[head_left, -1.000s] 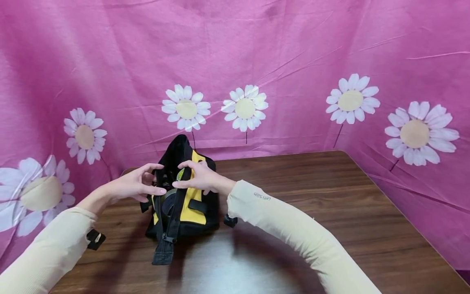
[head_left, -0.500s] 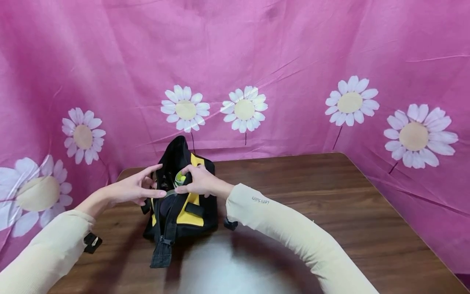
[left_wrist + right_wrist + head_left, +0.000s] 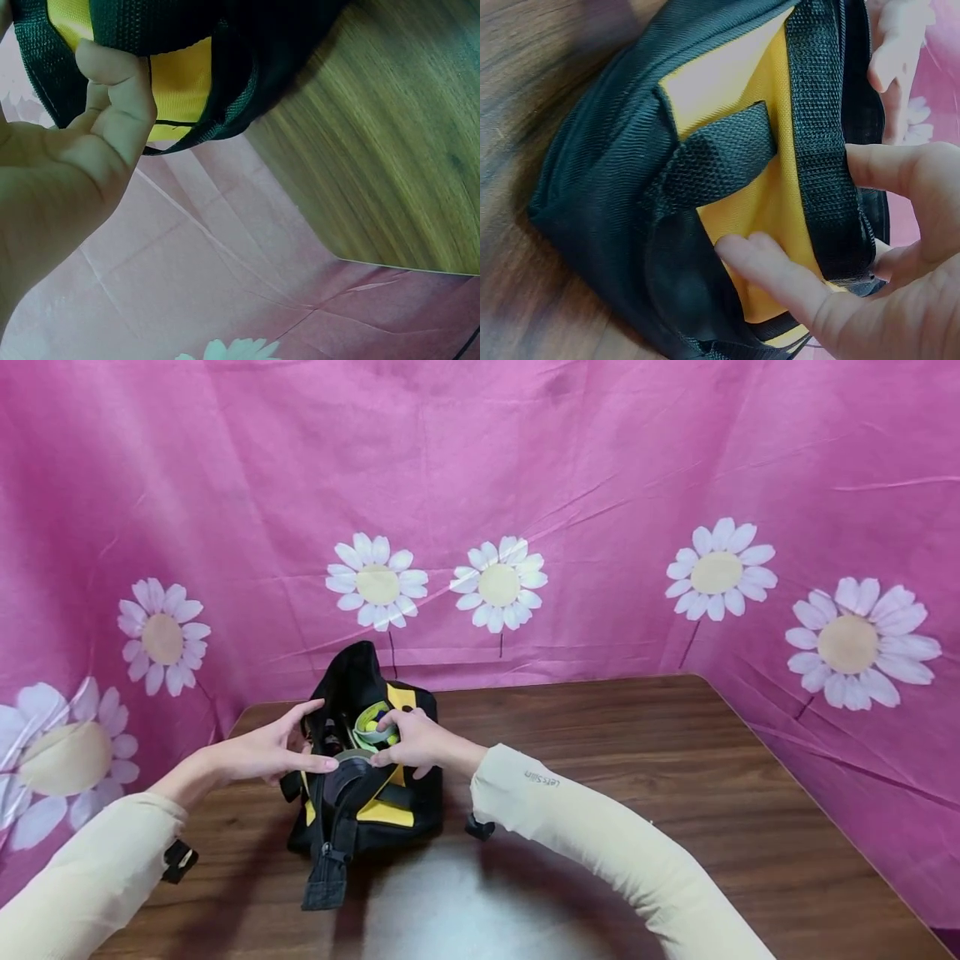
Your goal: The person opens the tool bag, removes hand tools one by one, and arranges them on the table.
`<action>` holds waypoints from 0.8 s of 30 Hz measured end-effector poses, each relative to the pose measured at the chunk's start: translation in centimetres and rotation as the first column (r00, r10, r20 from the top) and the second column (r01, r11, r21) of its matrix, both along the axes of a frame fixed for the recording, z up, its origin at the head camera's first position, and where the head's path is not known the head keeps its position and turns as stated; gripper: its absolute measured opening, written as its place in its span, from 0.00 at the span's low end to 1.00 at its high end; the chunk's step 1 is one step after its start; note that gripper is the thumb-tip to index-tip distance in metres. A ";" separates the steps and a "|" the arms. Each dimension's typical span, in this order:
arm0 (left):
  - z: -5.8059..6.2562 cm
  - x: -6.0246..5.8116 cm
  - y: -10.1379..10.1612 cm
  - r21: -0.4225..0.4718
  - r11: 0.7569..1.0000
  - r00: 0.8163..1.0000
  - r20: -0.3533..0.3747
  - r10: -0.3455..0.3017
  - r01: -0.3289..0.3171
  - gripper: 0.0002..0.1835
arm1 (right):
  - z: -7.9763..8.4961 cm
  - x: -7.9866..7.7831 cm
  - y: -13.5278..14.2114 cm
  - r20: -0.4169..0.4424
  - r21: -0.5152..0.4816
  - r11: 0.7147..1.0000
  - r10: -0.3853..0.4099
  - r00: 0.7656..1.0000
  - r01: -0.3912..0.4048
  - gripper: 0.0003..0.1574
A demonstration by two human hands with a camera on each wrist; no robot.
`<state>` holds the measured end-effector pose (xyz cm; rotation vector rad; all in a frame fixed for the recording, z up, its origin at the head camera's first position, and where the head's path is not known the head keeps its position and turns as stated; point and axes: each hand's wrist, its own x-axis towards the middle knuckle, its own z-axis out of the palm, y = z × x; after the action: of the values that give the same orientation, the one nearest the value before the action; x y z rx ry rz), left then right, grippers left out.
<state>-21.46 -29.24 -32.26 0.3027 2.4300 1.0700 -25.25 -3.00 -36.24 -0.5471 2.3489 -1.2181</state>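
A black and yellow tool bag (image 3: pixel 386 812) stands on the table with its zipped mouth spread. My left hand (image 3: pixel 258 753) holds the left edge of the mouth, thumb on the inner side. On the opposite edge, my right hand (image 3: pixel 423 745) grips the black webbing band, as the right wrist view also shows. Inside lie yellow-green round things (image 3: pixel 367 720), like rolls of tape, partly hidden by the right fingers. Nearer the front sits a dark disc-like thing with a greyish rim (image 3: pixel 352 758). The zipper's end tab (image 3: pixel 324 893) hangs toward me.
The brown wooden table (image 3: pixel 600 760) stretches to the right of the bag. Behind and at both sides hangs a pink cloth (image 3: pixel 600 460) printed with white daisies. A black webbing loop (image 3: pixel 720 161) stands out from the bag's side.
My right hand has drawn the right edge outward, so the mouth is wider and more of the yellow-green things show. The left hand has stayed nearly in place at its edge.
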 end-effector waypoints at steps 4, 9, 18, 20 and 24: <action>-0.5 0.1 0.3 0.011 1.000 1.000 0.002 -0.008 0.008 0.60 | -0.7 0.5 0.8 0.037 -0.022 1.000 0.008 0.999 -0.007 0.30; -0.9 0.2 0.7 -0.006 1.000 1.000 -0.007 0.018 -0.019 0.59 | -2.0 0.7 2.0 0.096 -0.047 0.998 0.035 0.995 -0.031 0.37; -0.3 0.7 0.2 -0.073 0.997 0.998 -0.059 0.004 -0.009 0.63 | -2.4 0.6 2.2 0.190 -0.105 0.990 0.113 0.975 -0.094 0.52; 0.1 0.6 0.1 -0.075 0.997 0.998 -0.058 -0.003 -0.001 0.63 | -1.7 0.5 2.3 0.180 -0.123 0.989 0.108 0.978 -0.087 0.52; 0.8 0.4 -0.4 -0.065 0.998 0.998 -0.055 0.000 -0.004 0.61 | 0.3 -0.1 2.9 0.161 -0.145 0.986 0.108 0.981 -0.085 0.52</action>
<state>-21.06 -29.61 -31.44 0.3122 2.5083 0.9934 -25.31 -0.11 -35.90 -0.5733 2.0855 -1.3336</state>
